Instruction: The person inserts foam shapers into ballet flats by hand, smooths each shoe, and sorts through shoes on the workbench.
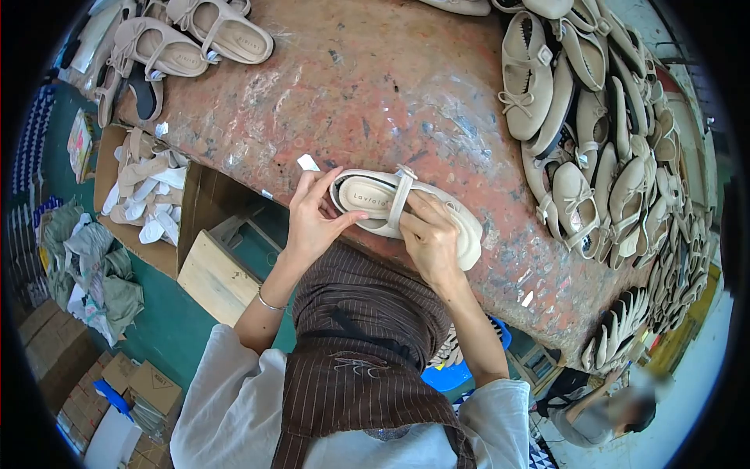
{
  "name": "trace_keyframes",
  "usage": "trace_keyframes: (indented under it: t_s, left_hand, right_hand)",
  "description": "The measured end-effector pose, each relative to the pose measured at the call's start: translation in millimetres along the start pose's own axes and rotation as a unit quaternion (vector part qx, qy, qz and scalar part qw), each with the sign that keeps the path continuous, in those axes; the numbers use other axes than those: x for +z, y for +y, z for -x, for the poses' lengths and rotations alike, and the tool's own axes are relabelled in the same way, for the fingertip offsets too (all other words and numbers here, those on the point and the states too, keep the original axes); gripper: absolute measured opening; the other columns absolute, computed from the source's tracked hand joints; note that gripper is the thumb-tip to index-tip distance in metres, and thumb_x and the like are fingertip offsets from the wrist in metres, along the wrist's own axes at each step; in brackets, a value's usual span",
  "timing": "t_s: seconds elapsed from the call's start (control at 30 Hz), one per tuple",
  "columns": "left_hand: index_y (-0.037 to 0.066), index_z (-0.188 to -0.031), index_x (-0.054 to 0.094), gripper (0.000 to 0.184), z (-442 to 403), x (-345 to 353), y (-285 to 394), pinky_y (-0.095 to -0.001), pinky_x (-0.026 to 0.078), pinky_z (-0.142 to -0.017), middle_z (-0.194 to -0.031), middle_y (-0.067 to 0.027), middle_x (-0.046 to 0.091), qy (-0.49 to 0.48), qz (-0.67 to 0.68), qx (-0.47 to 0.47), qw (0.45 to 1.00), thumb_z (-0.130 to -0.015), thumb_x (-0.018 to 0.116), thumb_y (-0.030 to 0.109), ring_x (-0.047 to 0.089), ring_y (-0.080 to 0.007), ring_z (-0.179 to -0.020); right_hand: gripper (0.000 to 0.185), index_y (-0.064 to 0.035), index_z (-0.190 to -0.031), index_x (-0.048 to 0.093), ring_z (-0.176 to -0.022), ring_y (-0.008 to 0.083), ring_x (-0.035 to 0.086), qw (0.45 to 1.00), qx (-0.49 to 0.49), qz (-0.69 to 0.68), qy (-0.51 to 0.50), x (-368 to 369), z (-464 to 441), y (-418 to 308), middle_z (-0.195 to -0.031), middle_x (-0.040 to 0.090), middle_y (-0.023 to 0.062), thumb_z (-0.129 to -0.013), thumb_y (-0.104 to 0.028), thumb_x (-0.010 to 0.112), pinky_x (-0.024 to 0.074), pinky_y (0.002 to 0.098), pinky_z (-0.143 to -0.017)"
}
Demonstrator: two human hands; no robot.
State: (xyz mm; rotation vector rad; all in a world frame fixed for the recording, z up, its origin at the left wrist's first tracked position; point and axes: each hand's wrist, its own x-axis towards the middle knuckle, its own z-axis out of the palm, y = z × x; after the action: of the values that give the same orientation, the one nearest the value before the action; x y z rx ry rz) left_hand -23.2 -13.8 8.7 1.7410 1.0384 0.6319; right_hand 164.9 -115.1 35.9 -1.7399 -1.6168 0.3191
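Note:
A beige strapped flat shoe (pixel 369 192) lies sideways in front of me at the near edge of the workbench, its lettered insole facing up. My left hand (pixel 314 215) pinches the heel end, thumb on the inside edge and fingers behind the rim. Around the front part, just past the strap, my right hand (pixel 432 236) is closed, its fingers hiding some of the upper. A pale, flat, rounded piece (pixel 470 241) sticks out beside the right hand; whether it belongs to this shoe I cannot tell. A small white tag (pixel 308 162) shows above my left fingers.
Many beige shoes (pixel 578 203) are heaped along the right side of the stained workbench (pixel 312 94). More shoes (pixel 180 47) sit at the upper left. Below the left edge stands a cardboard box (pixel 141 250) of beige and white pieces. Another person (pixel 598 414) is at lower right.

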Motion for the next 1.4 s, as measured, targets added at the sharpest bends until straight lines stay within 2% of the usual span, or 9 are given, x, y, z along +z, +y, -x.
trace_keyframes:
  t_s: [0.23, 0.43, 0.73, 0.83, 0.93, 1.13, 1.27, 1.3, 1.4]
  left_hand:
    - [-0.004, -0.117, 0.068, 0.052, -13.8, 0.3, 4.1, -0.0178, 0.048, -0.055, -0.099, -0.0037, 0.056, 0.026, 0.046, -0.047, 0.997, -0.07, 0.088, 0.007, 0.056, -0.0052, -0.074]
    - [-0.003, -0.104, 0.073, 0.038, -20.1, 4.1, -2.2, -0.0197, 0.041, -0.052, -0.084, -0.0014, 0.058, 0.067, -0.005, 0.002, 0.998, -0.071, 0.088, 0.007, 0.052, -0.0056, -0.069]
    - [-0.003, -0.097, 0.072, 0.032, -25.0, 8.7, -3.0, -0.0209, 0.041, -0.053, -0.083, -0.0018, 0.059, 0.076, 0.024, -0.018, 0.997, -0.069, 0.088, 0.004, 0.052, -0.0061, -0.067]
    - [-0.003, -0.091, 0.071, 0.027, -27.8, 8.3, -1.0, -0.0262, 0.044, -0.055, -0.075, -0.0047, 0.059, 0.063, 0.031, -0.081, 0.994, -0.07, 0.086, 0.006, 0.055, -0.0106, -0.062]
    - [-0.004, -0.088, 0.07, 0.015, -30.6, 10.7, -10.9, -0.0207, 0.039, -0.053, -0.079, -0.0014, 0.06, 0.06, 0.062, -0.073, 0.994, -0.077, 0.08, -0.002, 0.051, -0.0037, -0.064]
    - [-0.005, -0.086, 0.069, 0.005, -33.1, 9.1, -12.6, -0.0205, 0.04, -0.055, -0.078, -0.0008, 0.063, 0.058, 0.031, -0.048, 0.997, -0.083, 0.071, -0.007, 0.051, -0.0018, -0.065]
    - [-0.005, -0.086, 0.068, 0.003, -33.9, 7.2, -12.8, -0.0212, 0.042, -0.054, -0.076, -0.0014, 0.066, 0.04, 0.015, -0.054, 0.998, -0.083, 0.07, -0.007, 0.054, -0.0024, -0.065]
    - [-0.005, -0.086, 0.068, 0.003, -34.7, 6.8, -12.5, -0.0218, 0.042, -0.053, -0.074, -0.0015, 0.066, 0.041, 0.013, -0.042, 0.998, -0.084, 0.07, -0.005, 0.054, -0.0028, -0.064]
    - [-0.004, -0.083, 0.066, 0.006, -34.2, 7.3, -3.0, -0.023, 0.042, -0.052, -0.067, -0.002, 0.062, 0.05, -0.021, -0.04, 0.998, -0.086, 0.069, -0.001, 0.053, -0.0028, -0.061]
  right_hand:
    - [0.01, -0.0023, -0.084, 0.072, -0.095, 0.0274, 0.065, 0.999, 0.012, 0.012, -0.05, 8.5, -11.1, -2.2, -0.094, 0.066, 0.009, -0.074, -0.002, 0.069, 0.0525, 0.0399, -0.085]
    - [0.017, -0.0028, -0.092, 0.075, -0.087, 0.0288, 0.065, 0.997, 0.018, 0.022, -0.069, 7.7, -12.0, -2.6, -0.095, 0.068, 0.0102, -0.076, 0.002, 0.071, 0.0522, 0.0397, -0.078]
    - [0.009, -0.0015, -0.084, 0.071, -0.086, 0.0258, 0.063, 0.995, -0.014, 0.063, -0.074, 13.7, -14.5, -2.5, -0.089, 0.064, 0.0085, -0.075, -0.003, 0.07, 0.0531, 0.0389, -0.077]
    - [0.017, -0.0003, -0.09, 0.072, -0.092, 0.0263, 0.065, 0.99, -0.046, 0.08, -0.106, 14.6, -9.0, 2.5, -0.1, 0.066, 0.0106, -0.074, -0.002, 0.068, 0.0541, 0.0396, -0.08]
    - [0.034, -0.0007, -0.107, 0.071, -0.101, 0.0267, 0.066, 0.983, -0.113, 0.092, -0.113, 14.9, -10.6, 8.4, -0.118, 0.066, 0.0109, -0.073, -0.001, 0.065, 0.0547, 0.039, -0.085]
    - [0.054, -0.0037, -0.128, 0.061, -0.108, 0.0256, 0.066, 0.949, -0.065, 0.026, -0.307, -1.0, -30.8, 3.5, -0.133, 0.062, 0.0056, -0.074, -0.002, 0.062, 0.054, 0.0371, -0.091]
    - [0.044, 0.0035, -0.114, 0.069, -0.112, 0.0291, 0.064, 0.957, -0.026, 0.171, -0.233, -10.1, -6.7, -11.0, -0.12, 0.066, 0.0183, -0.071, -0.004, 0.061, 0.0457, 0.041, -0.105]
    - [0.034, 0.0076, -0.099, 0.071, -0.113, 0.0311, 0.063, 0.958, -0.024, 0.194, -0.209, -12.8, -2.0, -14.1, -0.11, 0.068, 0.023, -0.07, -0.005, 0.061, 0.0405, 0.0423, -0.11]
    - [0.03, 0.009, -0.092, 0.07, -0.111, 0.0318, 0.063, 0.958, 0.007, 0.226, -0.179, -5.3, -3.4, -24.4, -0.106, 0.069, 0.0223, -0.068, -0.005, 0.061, 0.04, 0.0417, -0.111]
